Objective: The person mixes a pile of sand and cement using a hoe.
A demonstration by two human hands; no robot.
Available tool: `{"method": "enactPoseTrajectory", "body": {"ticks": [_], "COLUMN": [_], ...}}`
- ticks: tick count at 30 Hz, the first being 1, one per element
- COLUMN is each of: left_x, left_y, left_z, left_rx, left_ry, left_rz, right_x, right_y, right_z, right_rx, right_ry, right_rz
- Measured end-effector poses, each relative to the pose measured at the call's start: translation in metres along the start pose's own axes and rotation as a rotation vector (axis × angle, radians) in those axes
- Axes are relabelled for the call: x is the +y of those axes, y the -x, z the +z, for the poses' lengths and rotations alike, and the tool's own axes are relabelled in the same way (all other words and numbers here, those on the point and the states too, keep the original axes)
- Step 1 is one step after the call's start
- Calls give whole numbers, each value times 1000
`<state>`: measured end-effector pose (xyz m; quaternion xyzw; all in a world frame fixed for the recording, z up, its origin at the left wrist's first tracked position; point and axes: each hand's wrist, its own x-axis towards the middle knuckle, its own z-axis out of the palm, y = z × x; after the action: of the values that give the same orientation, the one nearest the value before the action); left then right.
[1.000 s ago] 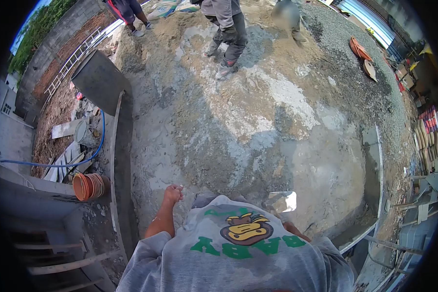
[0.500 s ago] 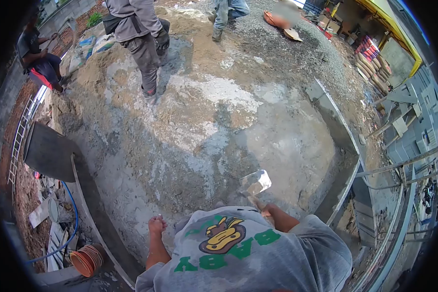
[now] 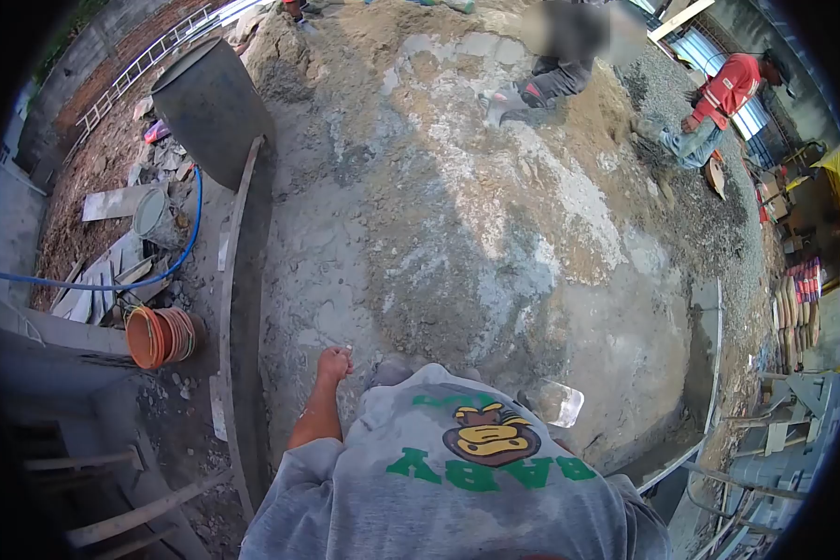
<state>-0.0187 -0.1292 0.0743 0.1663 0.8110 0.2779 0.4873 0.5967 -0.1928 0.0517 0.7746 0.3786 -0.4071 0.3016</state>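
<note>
My left hand (image 3: 334,364) is closed in a fist, held low over the wet grey mortar (image 3: 322,280). A small pale spot shows at its fingers, and no tool sticks out of it. My right hand is hidden behind my grey shirt (image 3: 457,495). Past the shirt's right side the square metal blade of a shovel (image 3: 564,405) shows, smeared with grey and close to the mortar. Its handle is out of sight.
A long board edge (image 3: 241,327) bounds the mortar on the left, beside a grey drum (image 3: 217,112). Stacked orange buckets (image 3: 151,338), a blue hose (image 3: 196,215) and a ladder (image 3: 140,70) lie beyond. A worker (image 3: 560,75) and another in red (image 3: 728,93) are ahead.
My view has turned right, so the drum and buckets sit farther in. My right hand, earlier on the shovel's handle, has gone out of sight. My left hand is still closed.
</note>
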Motion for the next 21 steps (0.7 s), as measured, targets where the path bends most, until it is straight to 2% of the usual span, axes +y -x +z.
{"method": "enactPoseTrajectory", "body": {"ticks": [8, 21], "left_x": [-60, 8], "left_y": [-22, -52], "left_z": [-147, -187], "left_rx": [136, 111], "left_ry": [57, 225], "left_rz": [-98, -63], "right_x": [-116, -232], "right_y": [51, 51], "right_z": [30, 7], "right_rx": [-8, -73], "right_ry": [62, 271], "right_rz": [-107, -142]}}
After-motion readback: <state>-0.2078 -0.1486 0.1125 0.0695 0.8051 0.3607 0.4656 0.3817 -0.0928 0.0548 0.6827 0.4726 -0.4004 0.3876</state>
